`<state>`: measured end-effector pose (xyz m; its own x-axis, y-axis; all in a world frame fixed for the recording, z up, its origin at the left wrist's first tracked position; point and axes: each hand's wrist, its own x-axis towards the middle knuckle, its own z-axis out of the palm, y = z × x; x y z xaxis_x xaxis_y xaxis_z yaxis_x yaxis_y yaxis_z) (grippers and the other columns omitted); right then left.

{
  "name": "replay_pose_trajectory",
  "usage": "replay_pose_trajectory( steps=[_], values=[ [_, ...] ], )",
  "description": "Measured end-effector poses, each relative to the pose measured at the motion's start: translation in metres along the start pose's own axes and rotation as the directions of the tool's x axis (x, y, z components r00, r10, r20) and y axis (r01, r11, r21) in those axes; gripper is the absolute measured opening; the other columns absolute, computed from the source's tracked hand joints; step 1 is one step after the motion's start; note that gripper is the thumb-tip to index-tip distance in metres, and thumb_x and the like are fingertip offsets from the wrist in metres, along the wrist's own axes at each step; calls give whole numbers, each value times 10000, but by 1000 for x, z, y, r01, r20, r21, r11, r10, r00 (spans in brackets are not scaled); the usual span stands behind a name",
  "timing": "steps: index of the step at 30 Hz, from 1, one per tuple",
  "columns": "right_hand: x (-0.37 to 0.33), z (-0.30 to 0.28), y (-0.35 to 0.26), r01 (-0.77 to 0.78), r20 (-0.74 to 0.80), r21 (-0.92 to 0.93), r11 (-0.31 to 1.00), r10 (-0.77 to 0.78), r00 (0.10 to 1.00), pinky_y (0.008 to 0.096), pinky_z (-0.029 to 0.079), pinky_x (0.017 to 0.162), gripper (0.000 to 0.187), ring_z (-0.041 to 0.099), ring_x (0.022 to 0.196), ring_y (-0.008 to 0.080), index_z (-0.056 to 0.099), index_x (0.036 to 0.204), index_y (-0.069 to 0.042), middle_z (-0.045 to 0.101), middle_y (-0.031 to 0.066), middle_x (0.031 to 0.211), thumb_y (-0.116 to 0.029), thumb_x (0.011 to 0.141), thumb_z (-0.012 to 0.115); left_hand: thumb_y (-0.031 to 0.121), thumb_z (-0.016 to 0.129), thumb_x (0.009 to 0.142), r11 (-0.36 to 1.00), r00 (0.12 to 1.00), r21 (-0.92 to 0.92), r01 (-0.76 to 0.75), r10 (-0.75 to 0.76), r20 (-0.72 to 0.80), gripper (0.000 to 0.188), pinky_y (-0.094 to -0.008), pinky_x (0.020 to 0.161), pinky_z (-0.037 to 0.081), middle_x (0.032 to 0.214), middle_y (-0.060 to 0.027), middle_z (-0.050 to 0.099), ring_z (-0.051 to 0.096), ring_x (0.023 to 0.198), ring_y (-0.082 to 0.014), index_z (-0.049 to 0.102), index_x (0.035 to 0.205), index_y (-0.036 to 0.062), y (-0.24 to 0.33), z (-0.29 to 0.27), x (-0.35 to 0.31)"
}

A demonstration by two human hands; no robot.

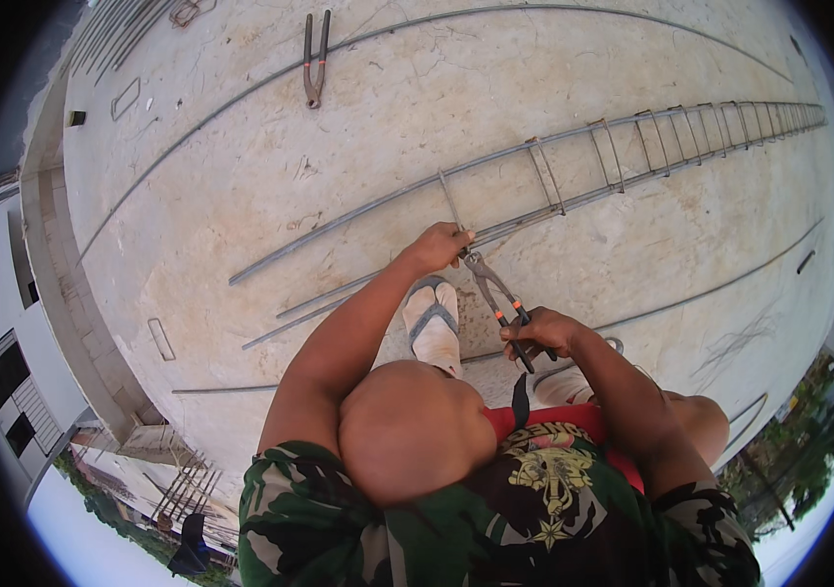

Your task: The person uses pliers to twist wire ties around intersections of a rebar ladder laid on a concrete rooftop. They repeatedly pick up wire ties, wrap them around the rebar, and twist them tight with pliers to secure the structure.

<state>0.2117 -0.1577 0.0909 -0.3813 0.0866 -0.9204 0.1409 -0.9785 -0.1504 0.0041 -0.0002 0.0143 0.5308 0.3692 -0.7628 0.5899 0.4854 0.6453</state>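
Observation:
My left hand (439, 247) grips a steel stirrup (452, 203) where it meets the long rebar cage (632, 161) lying on the concrete slab (270, 176). My right hand (541, 331) is closed on the black and orange handles of a pair of pincers (497, 293). The pincers' jaws sit right at my left hand's fingers, on the bars. My knees and a foot in a pale sandal (434, 328) are below the hands.
A second pair of pincers (315, 61) lies on the slab at the top. Loose long bars (270, 83) run across the concrete, with single stirrups (161, 338) scattered at the left. The slab's edge drops off at the left, with buildings below.

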Motion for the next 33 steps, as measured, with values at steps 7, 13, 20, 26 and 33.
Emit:
replay_pose_trajectory(
  steps=[7, 13, 20, 26, 33],
  values=[
    [-25, 8, -18, -2, -335, -672, 740, -303, 892, 384, 506, 656, 477, 662, 752, 265, 532, 1142, -11, 656, 114, 811, -253, 774, 716, 357, 636, 891, 997, 999, -80, 22, -18, 49, 419, -284, 537, 411, 824, -70, 607, 528, 647, -129, 617, 1037, -36, -1, 0, -1],
    [-25, 4, -4, -357, -257, -925, 128, -904, 342, 424, 463, 689, 562, 572, 805, 301, 496, 1226, -41, 552, 133, 910, -174, 709, 669, 341, 651, 882, 989, 989, -65, 131, -126, 77, 373, -283, 524, 384, 807, -57, 594, 484, 635, -130, 622, 998, -13, 10, -3, -2],
    [-15, -2, 10, -78, -386, -890, 449, -651, 653, 449, 500, 657, 360, 641, 750, 321, 528, 1128, -5, 606, 196, 879, -168, 815, 598, 393, 583, 929, 982, 988, -151, 117, -100, 115, 406, -284, 522, 389, 827, -64, 620, 495, 639, -131, 623, 990, -7, 4, -4, 1],
    [-36, -3, -31, -6, -22, -63, 998, 4, 1000, 377, 527, 504, 334, 601, 569, 219, 543, 982, 58, 569, 117, 704, -267, 908, 569, 421, 574, 928, 991, 991, -99, 95, -85, 100, 432, -296, 539, 421, 837, -70, 631, 535, 649, -147, 626, 995, -2, -3, -7, 1],
    [-42, -25, -40, -65, 121, 119, 991, 51, 991, 378, 528, 473, 305, 614, 541, 232, 587, 977, 30, 600, 98, 694, -269, 921, 579, 320, 730, 758, 665, 829, 702, -257, 525, -194, 496, -402, 798, 487, 950, -108, 629, 611, 880, -281, 592, 1133, 25, 32, 7, -38]
  ],
)
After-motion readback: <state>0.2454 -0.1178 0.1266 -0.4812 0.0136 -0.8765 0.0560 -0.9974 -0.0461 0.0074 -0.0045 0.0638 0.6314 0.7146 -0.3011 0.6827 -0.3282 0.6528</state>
